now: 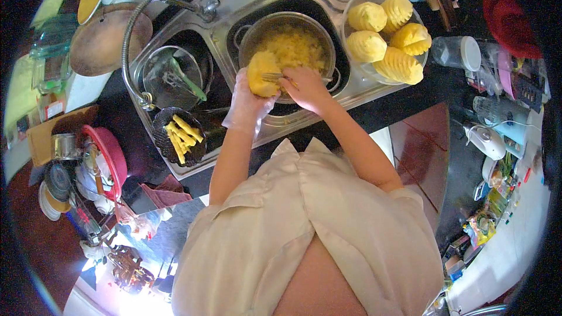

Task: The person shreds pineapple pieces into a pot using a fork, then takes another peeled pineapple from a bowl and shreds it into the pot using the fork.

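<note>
In the head view, a large round grey metal pot point(252, 36) holding shredded yellow pulp point(295, 47) sits in the right basin of a stainless-steel double sink point(220, 44). The left hand point(253, 96), in a clear plastic glove point(237, 116), is clasped around a peeled yellow pineapple point(263, 70) over the pot's near left edge. The bare right hand point(306, 86), close beside it over the pot's near side, grips a metal fork point(273, 76), its tines against the fruit. Right of the pot, a pale round bowl point(349, 20) holds five more peeled pineapples point(367, 47) with spiral grooves. Left of the pot, in the other basin, is a round bowl point(153, 85) with a green-handled utensil point(188, 82); nearer the person, left of the pot, a black lattice basket point(162, 120) carries yellow strips point(184, 134)
</note>
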